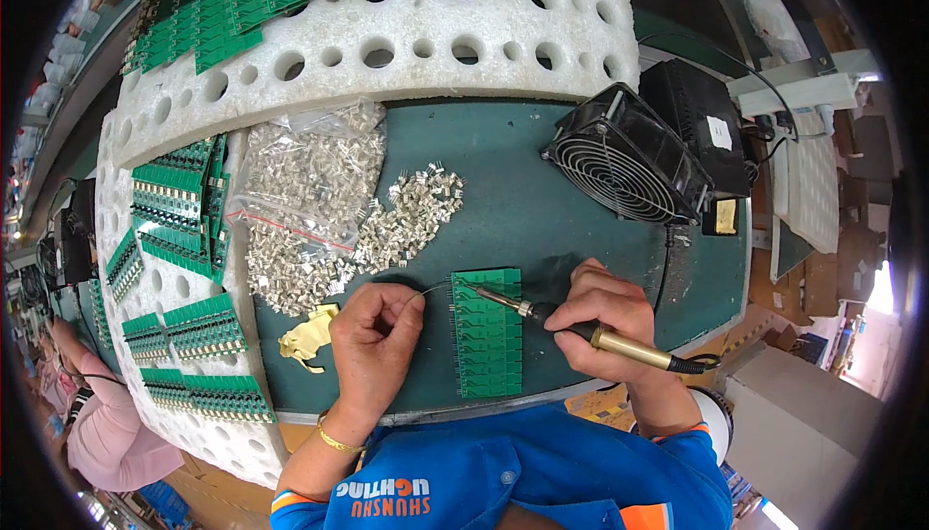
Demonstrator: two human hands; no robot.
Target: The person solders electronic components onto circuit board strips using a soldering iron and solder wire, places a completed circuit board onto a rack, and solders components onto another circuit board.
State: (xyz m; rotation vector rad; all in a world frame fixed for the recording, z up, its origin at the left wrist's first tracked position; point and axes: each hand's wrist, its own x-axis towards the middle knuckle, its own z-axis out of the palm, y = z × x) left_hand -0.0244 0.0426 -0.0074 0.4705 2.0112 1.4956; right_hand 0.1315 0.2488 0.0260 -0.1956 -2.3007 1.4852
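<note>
1 green circuit-board panel point(492, 348), flat on the tabletop point(513, 196) between the worker's 2 hands, long axis running away from the body, each hand about equally near; left hand point(379, 341), thumb and forefinger pinched on 1 thin wire point(434, 288) pointing to the panel's far-left corner; right hand point(602, 322), curled penwise round 1 soldering iron point(631, 347), tip over that corner, contact indiscernible. Also: 1 black fan point(619, 167); 1 clear bag point(310, 172); 1 yellow scrap point(310, 336); loose silver parts point(416, 215), uncountable.
</note>
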